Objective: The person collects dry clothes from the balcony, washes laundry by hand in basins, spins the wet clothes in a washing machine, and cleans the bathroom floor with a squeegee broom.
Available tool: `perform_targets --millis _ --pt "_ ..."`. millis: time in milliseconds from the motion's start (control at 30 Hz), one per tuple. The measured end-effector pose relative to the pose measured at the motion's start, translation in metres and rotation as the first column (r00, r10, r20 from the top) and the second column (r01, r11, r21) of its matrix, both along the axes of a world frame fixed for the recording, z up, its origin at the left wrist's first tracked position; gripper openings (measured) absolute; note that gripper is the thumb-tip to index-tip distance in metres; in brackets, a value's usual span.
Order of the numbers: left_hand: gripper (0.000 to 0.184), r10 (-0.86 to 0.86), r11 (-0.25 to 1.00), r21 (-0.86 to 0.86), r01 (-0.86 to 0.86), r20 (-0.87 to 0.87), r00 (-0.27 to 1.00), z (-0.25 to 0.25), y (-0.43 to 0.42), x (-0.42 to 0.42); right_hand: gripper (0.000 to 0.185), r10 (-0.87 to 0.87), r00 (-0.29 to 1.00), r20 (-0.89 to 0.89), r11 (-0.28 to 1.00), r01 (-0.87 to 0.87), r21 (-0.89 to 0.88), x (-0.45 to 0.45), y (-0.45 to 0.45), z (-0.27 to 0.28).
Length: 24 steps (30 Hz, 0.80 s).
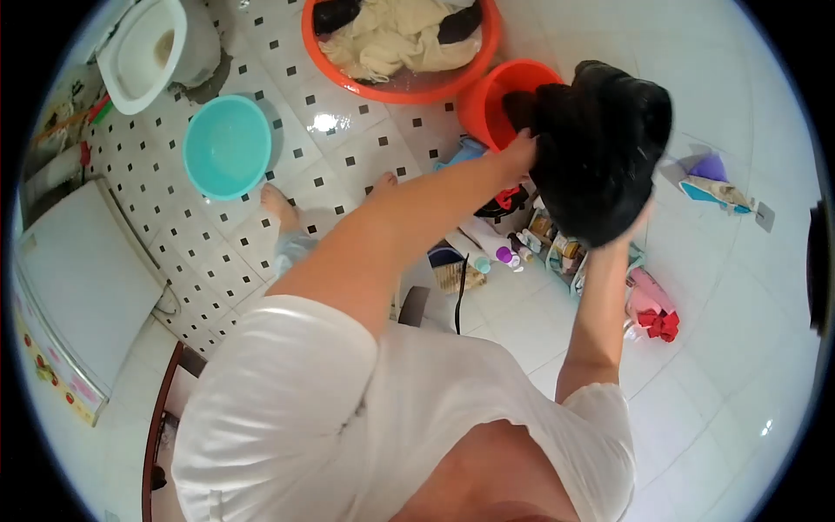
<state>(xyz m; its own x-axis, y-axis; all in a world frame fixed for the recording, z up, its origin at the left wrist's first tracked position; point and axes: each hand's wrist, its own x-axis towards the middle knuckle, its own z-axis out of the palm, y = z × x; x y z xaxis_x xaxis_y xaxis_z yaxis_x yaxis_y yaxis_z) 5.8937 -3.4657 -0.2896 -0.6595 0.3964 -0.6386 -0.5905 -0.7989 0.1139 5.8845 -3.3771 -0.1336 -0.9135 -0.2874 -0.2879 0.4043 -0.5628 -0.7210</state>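
A bunched black garment hangs between my two hands, partly in front of a red-orange bucket. Its exact kind is hard to make out, and its surface shines as if wet. My left hand grips its left side, fingers closed and partly covered by the cloth. On the lower right side, my right hand is wrapped against the garment, most of its fingers hidden behind it. Dark cloth also shows at the bucket's mouth, and I cannot tell whether it is part of the same garment.
Beyond the bucket stands a large orange basin with cream and dark laundry in water. A turquoise basin sits on the tiled floor near a toilet. Bottles and a caddy line the wall; a white appliance is left.
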Motion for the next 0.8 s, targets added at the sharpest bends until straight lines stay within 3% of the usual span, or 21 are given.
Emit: perform_targets --millis 67,100,133,167,200,233,267,300,333,400,433,467,533,633,733,800 --pt "0.038 -0.196 0.892 -0.418 0.175 -0.009 0.981 0.005 -0.036 0.035 0.046 -0.132 0.989 0.068 0.980 0.120 0.157 -0.039 0.046 -0.084" --pt "0.039 -0.177 0.950 -0.297 0.095 -0.261 0.949 -0.033 -0.049 0.063 0.044 -0.254 0.959 0.125 0.937 0.213 0.277 -0.054 0.046 -0.110" --pt "0.038 -0.213 0.934 -0.304 0.189 -0.047 0.976 -0.045 -0.071 0.089 0.042 -0.373 0.912 0.168 0.874 0.285 0.394 -0.067 0.042 -0.135" --pt "0.039 -0.129 0.980 -0.158 0.120 -0.047 0.991 -0.088 -0.099 0.132 0.041 -0.382 0.888 0.255 0.891 0.280 0.358 -0.079 0.053 -0.166" --pt "0.041 -0.260 0.924 -0.234 0.302 0.196 0.946 -0.056 -0.142 0.149 0.039 -0.383 0.858 0.343 0.906 0.275 0.323 -0.092 0.073 -0.199" --pt "0.041 -0.205 0.912 -0.327 0.247 0.157 0.966 -0.062 -0.169 0.176 0.038 -0.377 0.821 0.428 0.918 0.271 0.289 -0.096 0.079 -0.221" --pt "0.035 -0.048 0.858 -0.473 0.198 0.311 0.949 -0.077 -0.195 0.214 0.039 -0.387 0.829 0.403 0.901 0.249 0.355 -0.092 0.072 -0.228" --pt "0.032 0.054 0.844 -0.502 0.187 0.427 0.903 -0.078 -0.222 0.243 0.041 -0.401 0.837 0.373 0.873 0.226 0.432 -0.087 0.069 -0.227" --pt "0.032 0.076 0.822 -0.534 0.195 0.443 0.893 -0.089 -0.249 0.280 0.043 -0.411 0.848 0.333 0.835 0.205 0.510 -0.081 0.065 -0.220" --pt "0.033 0.251 0.805 -0.580 0.127 0.527 0.812 -0.077 -0.284 0.324 0.036 -0.207 0.897 0.390 0.904 0.023 0.428 -0.069 0.050 -0.222" --pt "0.035 0.246 0.792 -0.594 0.142 0.523 0.816 -0.078 -0.297 0.341 0.035 -0.075 0.914 0.398 0.865 -0.139 0.482 -0.059 0.037 -0.221" --pt "0.038 0.246 0.778 -0.609 0.155 0.522 0.816 -0.081 -0.307 0.362 0.033 0.063 0.906 0.419 0.794 -0.299 0.529 -0.042 0.017 -0.217" --pt "0.041 0.294 0.763 -0.635 0.120 0.507 0.811 -0.091 -0.317 0.396 0.031 0.179 0.827 0.533 0.570 -0.529 0.629 -0.003 -0.025 -0.221" --pt "0.039 0.407 0.776 -0.629 -0.045 0.446 0.797 -0.111 -0.330 0.417 0.028 0.358 0.681 0.639 0.253 -0.730 0.635 0.066 -0.082 -0.265" --pt "0.038 0.355 0.813 -0.582 -0.028 0.456 0.816 -0.137 -0.363 0.424 0.028 0.450 0.501 0.740 -0.026 -0.820 0.571 0.138 -0.166 -0.310" --pt "0.039 0.445 0.779 -0.619 -0.101 0.433 0.783 -0.161 -0.380 0.440 0.031 0.435 0.436 0.788 -0.065 -0.857 0.511 0.188 -0.247 -0.321"
